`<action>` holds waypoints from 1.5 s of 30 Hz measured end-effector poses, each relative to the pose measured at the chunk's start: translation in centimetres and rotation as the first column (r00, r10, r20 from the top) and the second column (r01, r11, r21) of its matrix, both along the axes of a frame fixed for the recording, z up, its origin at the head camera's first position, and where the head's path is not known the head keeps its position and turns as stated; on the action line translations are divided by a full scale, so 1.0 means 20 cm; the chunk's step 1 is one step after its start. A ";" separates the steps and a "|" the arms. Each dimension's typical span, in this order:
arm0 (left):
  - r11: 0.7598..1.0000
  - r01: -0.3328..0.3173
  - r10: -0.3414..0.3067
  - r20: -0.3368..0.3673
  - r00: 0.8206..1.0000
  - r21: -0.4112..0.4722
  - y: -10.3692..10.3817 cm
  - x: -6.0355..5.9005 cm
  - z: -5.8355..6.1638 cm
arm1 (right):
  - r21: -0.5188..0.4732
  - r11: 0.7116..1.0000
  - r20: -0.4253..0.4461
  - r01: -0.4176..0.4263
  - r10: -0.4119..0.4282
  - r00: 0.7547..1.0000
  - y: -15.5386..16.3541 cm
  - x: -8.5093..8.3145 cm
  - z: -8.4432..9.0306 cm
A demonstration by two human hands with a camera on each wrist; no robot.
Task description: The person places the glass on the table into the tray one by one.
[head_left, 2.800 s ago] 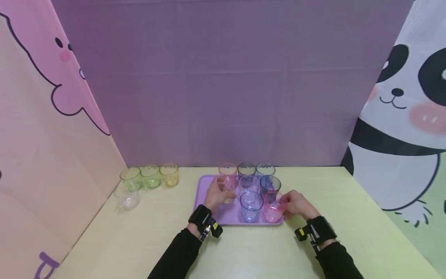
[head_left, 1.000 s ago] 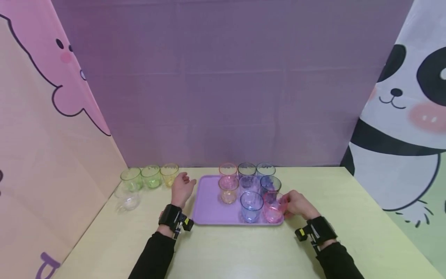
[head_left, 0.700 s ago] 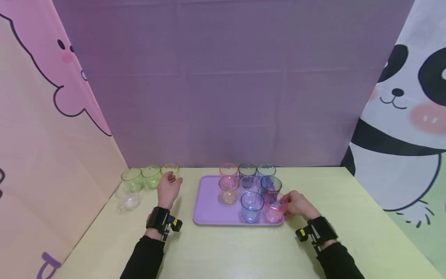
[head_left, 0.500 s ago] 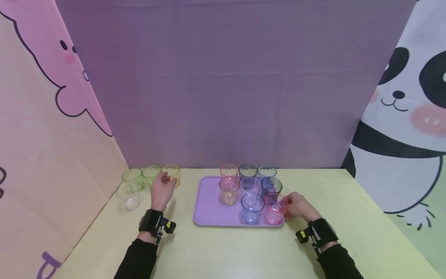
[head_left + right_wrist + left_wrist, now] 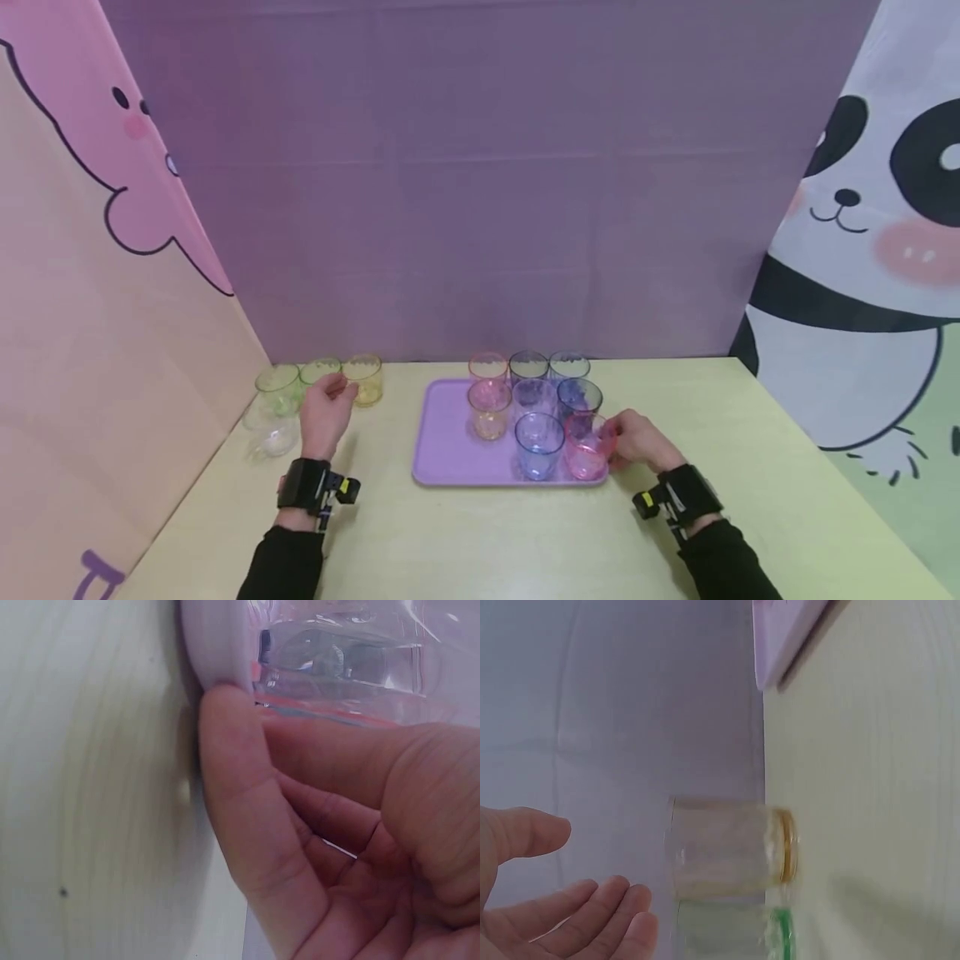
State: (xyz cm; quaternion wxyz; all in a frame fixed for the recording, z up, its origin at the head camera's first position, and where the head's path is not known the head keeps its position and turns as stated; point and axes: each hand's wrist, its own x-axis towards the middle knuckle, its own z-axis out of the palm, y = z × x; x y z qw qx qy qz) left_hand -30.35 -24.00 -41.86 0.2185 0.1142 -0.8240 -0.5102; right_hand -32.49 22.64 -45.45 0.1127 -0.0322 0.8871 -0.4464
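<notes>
The left hand (image 5: 326,417) is hovering, thumb and fingers apart, near a yellow glass (image 5: 369,387); the right hand (image 5: 643,442) is pinching a purple tray (image 5: 457,462) beside a pink glass (image 5: 587,457).

The tray (image 5: 453,463) is purple, one glass (image 5: 538,454) blue, another glass (image 5: 585,460) pink.

The pink cup (image 5: 588,457) and yellow cup (image 5: 367,390) are transparent, smooth and glossy; glass or clear plastic cannot be determined. The tray (image 5: 453,462) appears smooth plastic. The tabletop (image 5: 420,542) has a smooth wood-grain finish. The backdrop (image 5: 480,208) appears matt, creased cloth.
</notes>
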 end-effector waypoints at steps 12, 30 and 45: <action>0.964 -0.223 0.216 -0.059 0.975 -0.146 -0.23 0.06 0.05 | 0.016 1.000 0.008 0.005 -0.005 1.000 0.00 -0.01 0.01; 0.941 -0.179 0.244 0.207 0.947 -0.286 -0.42 0.10 -0.02 | 0.040 0.999 -0.012 -0.005 0.006 1.000 -0.01 -0.01 0.03; 0.974 -0.105 0.170 0.334 0.927 -0.202 -0.43 0.15 -0.02 | 0.015 1.000 0.014 0.003 -0.003 1.000 -0.01 0.00 0.01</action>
